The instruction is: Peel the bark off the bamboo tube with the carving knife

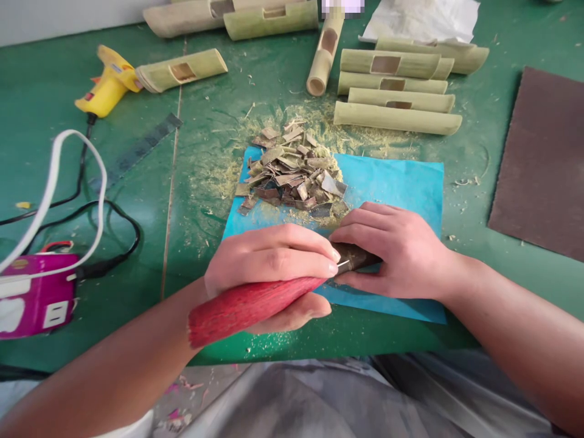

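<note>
My left hand is closed around a carving knife with a thick red handle. Only a sliver of its thin metal tip shows past the fingertips. That tip meets a dark brown, rounded piece, whose kind I cannot make out. Holding this piece down from the other side, my right hand has its fingers over it and the thumb at its near edge. Both hands are over a blue sheet. Just beyond them lies a pile of small brown scraps with pale sawdust.
Cut bamboo tubes with square openings lie at the back. A yellow hot glue gun and a dark ruler-like strip are at left, near a purple power strip with cables. A brown sheet lies at right.
</note>
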The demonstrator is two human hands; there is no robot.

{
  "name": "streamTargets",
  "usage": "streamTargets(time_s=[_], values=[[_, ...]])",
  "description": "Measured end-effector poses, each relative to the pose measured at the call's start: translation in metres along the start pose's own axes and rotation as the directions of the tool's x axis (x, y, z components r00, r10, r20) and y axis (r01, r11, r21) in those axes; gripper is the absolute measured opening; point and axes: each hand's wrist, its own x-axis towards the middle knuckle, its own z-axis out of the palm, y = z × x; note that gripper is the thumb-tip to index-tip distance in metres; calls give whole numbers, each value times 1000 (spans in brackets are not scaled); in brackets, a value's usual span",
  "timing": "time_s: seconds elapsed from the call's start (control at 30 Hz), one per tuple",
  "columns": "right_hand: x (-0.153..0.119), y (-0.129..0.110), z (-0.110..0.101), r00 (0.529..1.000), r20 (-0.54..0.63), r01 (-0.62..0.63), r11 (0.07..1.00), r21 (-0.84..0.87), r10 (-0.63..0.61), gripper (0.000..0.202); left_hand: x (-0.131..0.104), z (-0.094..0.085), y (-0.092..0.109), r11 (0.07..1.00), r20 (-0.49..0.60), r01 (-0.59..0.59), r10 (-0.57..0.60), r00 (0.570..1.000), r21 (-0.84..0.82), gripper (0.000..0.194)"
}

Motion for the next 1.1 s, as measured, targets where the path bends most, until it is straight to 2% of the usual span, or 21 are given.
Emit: streamTargets(time_s=[0.33,0.6,0.7,0.93,1.1], values=[[0,0,0,1000,-3,-3,1000,1,3,27,3,1,1,1000,19,-3,3,1000,2,19],[1,-2,2,1000,-20,-5,1000,24,6,24,3,2,-1,997,22,-6,4,1000,77,20],[1,-2,2,1000,-28,-6,1000,23,7,23,3,3,1,996,17,15,-16,1000,86,23],[0,-2,2,1000,-23,-10,1000,18,10,22,4,3,14,981,19,127,-131,991,148,15],[1,-1,1,1000,-25,7,1000,12,-7,26,1,2,14,982,-6,96,-96,995,165,17]])
